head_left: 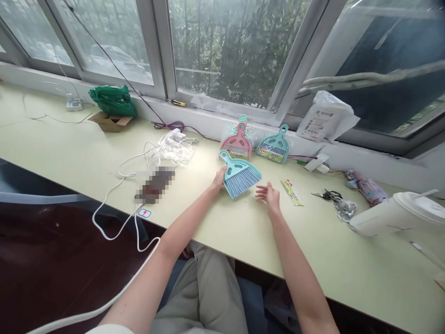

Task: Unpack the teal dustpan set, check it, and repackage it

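Observation:
My left hand (219,178) grips the left edge of a teal dustpan and brush set (239,175), held tilted above the table with its blue bristles facing me. To its right, my right hand (268,193) is apart from the set, fingers spread, with nothing in it. A yellow-green label strip (292,192) lies flat on the table, right of that hand. Behind the held set, a pink dustpan set (238,141) stands in front of several teal ones against the window ledge. Another teal dustpan set (274,147) with a label stands to their right.
On the table (194,222), a phone-like blurred object (155,185), white cables and plastic wrap (177,150) lie left. Keys (328,195), a folded umbrella (368,186) and a large white cup (392,214) are right. A green bag (114,100) sits on a cardboard box (110,122) at back left.

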The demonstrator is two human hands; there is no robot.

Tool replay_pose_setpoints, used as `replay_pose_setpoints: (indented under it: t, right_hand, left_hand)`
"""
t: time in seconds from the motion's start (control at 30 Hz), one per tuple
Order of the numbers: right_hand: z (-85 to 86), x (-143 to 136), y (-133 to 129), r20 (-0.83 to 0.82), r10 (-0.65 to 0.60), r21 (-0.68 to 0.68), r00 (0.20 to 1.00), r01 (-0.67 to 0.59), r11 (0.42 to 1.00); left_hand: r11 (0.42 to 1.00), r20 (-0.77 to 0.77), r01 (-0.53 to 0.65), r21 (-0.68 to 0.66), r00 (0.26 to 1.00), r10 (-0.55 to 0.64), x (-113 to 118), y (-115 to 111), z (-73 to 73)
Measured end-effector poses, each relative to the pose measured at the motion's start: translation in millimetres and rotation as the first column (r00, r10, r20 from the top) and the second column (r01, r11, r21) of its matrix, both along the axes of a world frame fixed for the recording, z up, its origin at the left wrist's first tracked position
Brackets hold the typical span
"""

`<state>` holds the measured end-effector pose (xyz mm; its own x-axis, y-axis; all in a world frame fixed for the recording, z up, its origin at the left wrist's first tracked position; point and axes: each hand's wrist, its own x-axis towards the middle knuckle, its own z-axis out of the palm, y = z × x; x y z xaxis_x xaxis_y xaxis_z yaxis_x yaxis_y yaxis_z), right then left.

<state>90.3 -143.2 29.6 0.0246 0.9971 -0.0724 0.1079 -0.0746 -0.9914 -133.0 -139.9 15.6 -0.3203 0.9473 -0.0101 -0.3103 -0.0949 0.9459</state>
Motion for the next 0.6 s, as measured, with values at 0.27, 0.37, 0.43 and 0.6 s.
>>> replay_pose_setpoints:
  t: [0.27, 0.37, 0.43, 0.6]
  right_hand:
    - [9.9, -34, -31, 0.724, -0.281, 0.543, 0.631, -0.268, 0.796]
    - [6.7, -29, -24, 0.698, -0.255, 0.534, 0.669, -0.25, 0.808]
    - [7.5, -27, -22, 0.649, -0.252, 0.541, 0.718, -0.203, 0.816]
    - [15.9, -28, -26, 0.589, -0.261, 0.554, 0.765, -0.146, 0.82]
  left_hand:
    - [0.929, -0.378, 0.351, 0.119, 0.881, -0.284, 39, -22, 0.7]
    - [0.929, -0.425, 0.354, 0.104, 0.861, -0.281, 42, -25, 4.7]
    - [0.916, -0.459, 0.384, 0.119, 0.839, -0.292, 39, -26, 11.2]
    - [0.925, -0.66, 0.364, 0.108, 0.722, -0.207, 34, -29, 28.6]
